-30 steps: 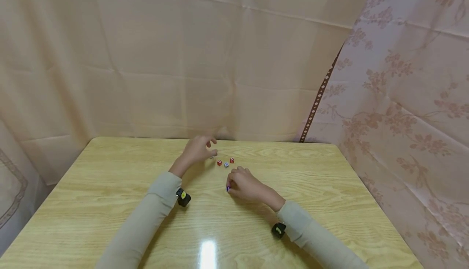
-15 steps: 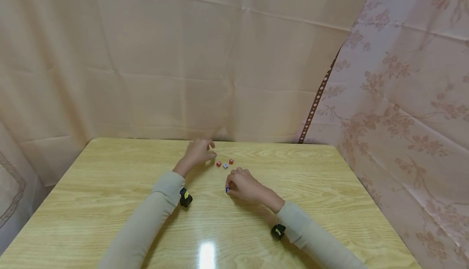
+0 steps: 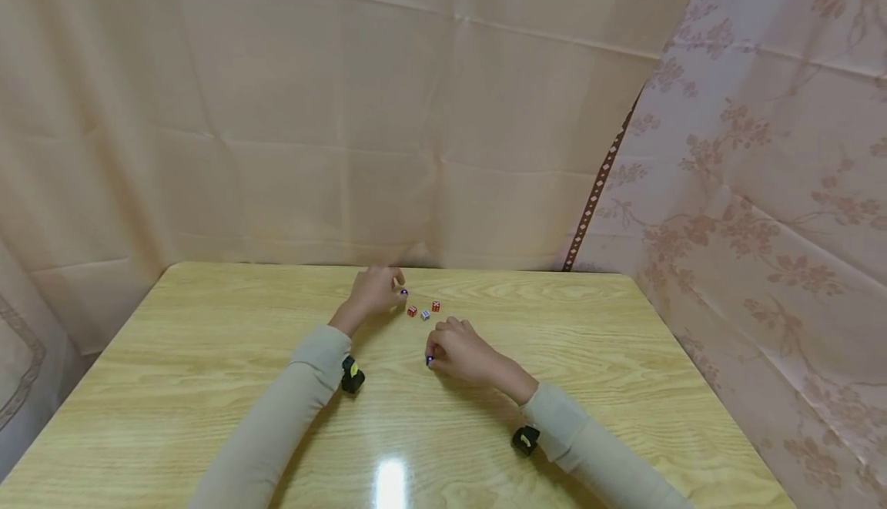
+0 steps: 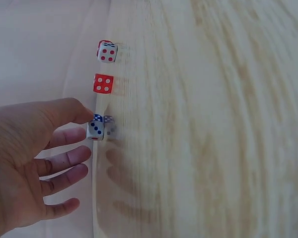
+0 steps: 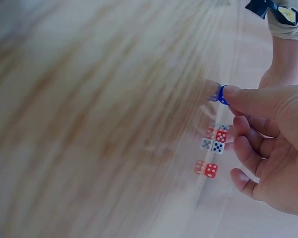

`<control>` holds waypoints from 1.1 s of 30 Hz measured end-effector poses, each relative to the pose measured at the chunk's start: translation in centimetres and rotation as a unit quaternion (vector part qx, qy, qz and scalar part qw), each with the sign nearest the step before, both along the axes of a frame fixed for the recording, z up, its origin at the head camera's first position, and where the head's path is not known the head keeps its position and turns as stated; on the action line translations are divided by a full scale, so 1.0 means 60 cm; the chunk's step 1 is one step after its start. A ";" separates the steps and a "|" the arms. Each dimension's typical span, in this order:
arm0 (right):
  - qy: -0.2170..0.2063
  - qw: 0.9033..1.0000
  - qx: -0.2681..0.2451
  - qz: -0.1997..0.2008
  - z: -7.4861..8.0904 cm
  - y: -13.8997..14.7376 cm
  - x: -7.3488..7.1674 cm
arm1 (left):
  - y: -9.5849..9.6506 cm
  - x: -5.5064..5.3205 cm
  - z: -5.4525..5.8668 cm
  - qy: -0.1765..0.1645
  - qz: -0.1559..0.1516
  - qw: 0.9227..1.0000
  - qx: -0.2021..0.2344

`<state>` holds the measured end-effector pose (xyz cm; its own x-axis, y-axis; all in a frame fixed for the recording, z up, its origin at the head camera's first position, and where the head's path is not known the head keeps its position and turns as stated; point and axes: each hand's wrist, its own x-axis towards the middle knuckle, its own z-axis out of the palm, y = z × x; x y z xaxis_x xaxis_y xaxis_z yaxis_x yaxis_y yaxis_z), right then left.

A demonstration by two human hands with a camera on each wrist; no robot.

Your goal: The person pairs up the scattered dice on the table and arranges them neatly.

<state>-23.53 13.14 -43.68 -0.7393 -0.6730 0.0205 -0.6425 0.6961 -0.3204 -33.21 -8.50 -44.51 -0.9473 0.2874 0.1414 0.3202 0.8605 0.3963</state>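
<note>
Before a pale curtain [image 3: 291, 108], we see a wood-grained table [image 3: 208, 363]. Near the surface's far edge, the left hand [image 3: 375, 291] appears to pinch a white die [image 4: 95, 130] with blue pips; we cannot tell whether the blue patch beside it is another die. Nearer the surface's middle, the right hand [image 3: 460, 349] grasps a blue die [image 5: 222, 95] between thumb and finger. We judge that fingertips serve because such small cubes would vanish in a palm. Toward the far edge from the right hand lie, left to right, a red die [image 3: 412, 311], a second white die [image 3: 426, 315] and another red die [image 3: 436, 306], unheld and close together, presumably within reach of either hand.
</note>
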 end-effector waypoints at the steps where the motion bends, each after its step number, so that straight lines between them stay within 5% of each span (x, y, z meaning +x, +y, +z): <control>1: 0.001 1.000 0.000 0.000 0.000 0.000 0.000 | 0.000 0.000 0.000 0.001 0.000 1.000 -0.001; 33: -0.012 1.000 -0.004 -0.007 0.005 -0.003 0.001 | 0.009 -0.008 -0.007 0.013 0.009 1.000 0.006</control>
<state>-23.49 12.97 -43.36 -0.7488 -0.6628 0.0073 -0.6249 0.7022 -0.3411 -33.69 -7.97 -44.91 -0.9482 0.2691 0.1691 0.3155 0.8609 0.3992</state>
